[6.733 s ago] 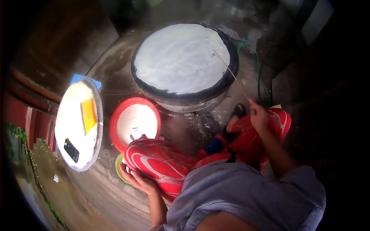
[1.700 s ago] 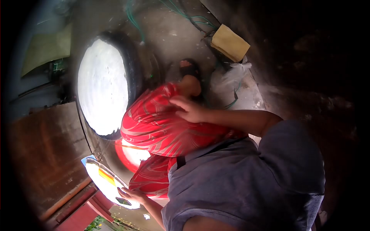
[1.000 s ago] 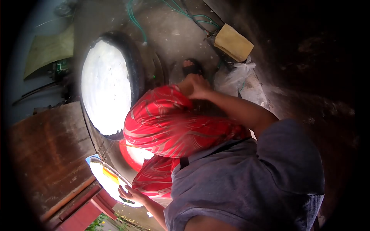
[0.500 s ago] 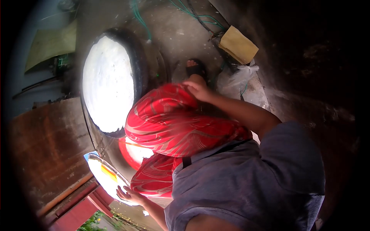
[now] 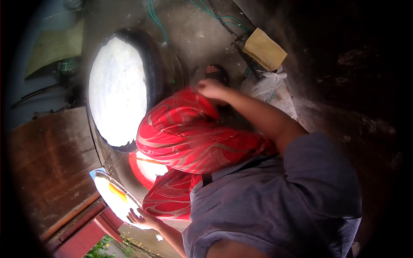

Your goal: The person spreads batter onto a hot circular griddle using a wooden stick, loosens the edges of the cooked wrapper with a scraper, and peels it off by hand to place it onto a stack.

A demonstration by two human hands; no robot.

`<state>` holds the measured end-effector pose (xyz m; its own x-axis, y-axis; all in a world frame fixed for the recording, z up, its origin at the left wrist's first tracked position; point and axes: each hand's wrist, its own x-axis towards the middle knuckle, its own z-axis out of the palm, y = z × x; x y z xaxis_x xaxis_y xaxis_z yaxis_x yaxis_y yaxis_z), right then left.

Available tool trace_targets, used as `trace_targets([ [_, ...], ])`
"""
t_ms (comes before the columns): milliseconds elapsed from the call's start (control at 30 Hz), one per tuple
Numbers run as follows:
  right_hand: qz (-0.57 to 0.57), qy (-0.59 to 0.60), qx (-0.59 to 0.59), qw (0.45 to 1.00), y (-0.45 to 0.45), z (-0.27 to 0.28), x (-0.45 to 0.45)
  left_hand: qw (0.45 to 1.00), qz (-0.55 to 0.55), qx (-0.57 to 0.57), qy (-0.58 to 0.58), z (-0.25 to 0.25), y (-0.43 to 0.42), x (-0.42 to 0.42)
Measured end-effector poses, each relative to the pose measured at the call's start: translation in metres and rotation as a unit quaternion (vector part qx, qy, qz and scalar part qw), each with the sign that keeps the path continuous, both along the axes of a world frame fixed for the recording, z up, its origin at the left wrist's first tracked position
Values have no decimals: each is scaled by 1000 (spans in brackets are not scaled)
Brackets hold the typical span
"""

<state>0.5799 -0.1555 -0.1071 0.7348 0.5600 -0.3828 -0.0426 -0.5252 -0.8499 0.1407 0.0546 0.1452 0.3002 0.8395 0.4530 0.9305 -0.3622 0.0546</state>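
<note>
My left hand (image 5: 144, 220), fingers spread, is at the edge of a brightly lit white surface (image 5: 114, 202) with a yellow-orange strip on it; whether it touches is unclear. My right hand (image 5: 211, 88) is by my knee at the edge of my red patterned trousers (image 5: 180, 142). Its fingers look curled, and anything in them is hidden. In front of me stands a large round dark-rimmed vessel (image 5: 151, 64) with a glaring white face or filling (image 5: 118, 92). A red-rimmed basin (image 5: 140, 172) with something white inside is partly hidden by my legs.
A yellowish block (image 5: 264, 49) and a knotted clear plastic bag (image 5: 271, 84) are beside the wall. Green cords (image 5: 157, 19) run over the grey floor. My sandalled foot (image 5: 217, 74) rests there. A rusty brown panel (image 5: 56, 150) stands at the left.
My right hand has shifted up and left along my knee, and its fingers look more curled. My left hand keeps about the same place. The whole view has slid slightly left.
</note>
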Motion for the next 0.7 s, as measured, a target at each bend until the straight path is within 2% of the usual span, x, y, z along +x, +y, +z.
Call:
trace_targets([
  [33, 30, 4, -137, 990, -8, 20, -4, 1000, 0, -1, 0, 0, -1, 1],
  [67, 30, 3, -136, 990, -7, 2, -7, 1000, -2, -4, -15, 1, -3, 3],
  [100, -29, 21, -125, 991, -2, -28, -12, 1000, -3, -8, -30, 1, -3, 5],
  [133, -87, 40, -113, 989, 0, -25, -14, 1000, -2, -6, -30, 1, -2, 5],
  [267, -76, 40, -36, 996, -1, 12, -19, 1000, 3, -6, -29, 2, 1, -2],
  [300, -120, 220, 86, 964, -8, 25, -14, 999, 3, -6, -33, 1, 2, -3],
  [333, -154, 390, 201, 885, -19, 40, -8, 999, 10, -6, -38, 0, 5, -5],
  [367, -176, 400, 199, 877, -31, 73, -7, 999, 9, -7, -51, 0, 9, -7],
  [400, -158, 400, 199, 881, -39, 77, -3, 998, 10, -8, -65, -1, 13, -9],
  [467, -79, 315, 217, 921, -53, 35, 4, 997, 1, 4, -76, -2, 19, -16],
  [533, -113, 415, 274, 860, -63, 41, 8, 996, -17, 26, -79, -7, 27, -28],
  [567, -114, 433, 283, 848, -68, 42, 11, 993, -35, 18, -108, -9, 31, -33],
  [633, -94, 439, 275, 851, -78, 46, 18, 988, -53, 1, -145, -10, 26, -31],
  [667, -75, 421, 253, 868, -86, 47, 24, 980, -21, -38, -193, -16, 28, -36],
  [700, -55, 401, 229, 885, -93, 49, 31, 982, -14, -45, -181, -21, 29, -40],
])
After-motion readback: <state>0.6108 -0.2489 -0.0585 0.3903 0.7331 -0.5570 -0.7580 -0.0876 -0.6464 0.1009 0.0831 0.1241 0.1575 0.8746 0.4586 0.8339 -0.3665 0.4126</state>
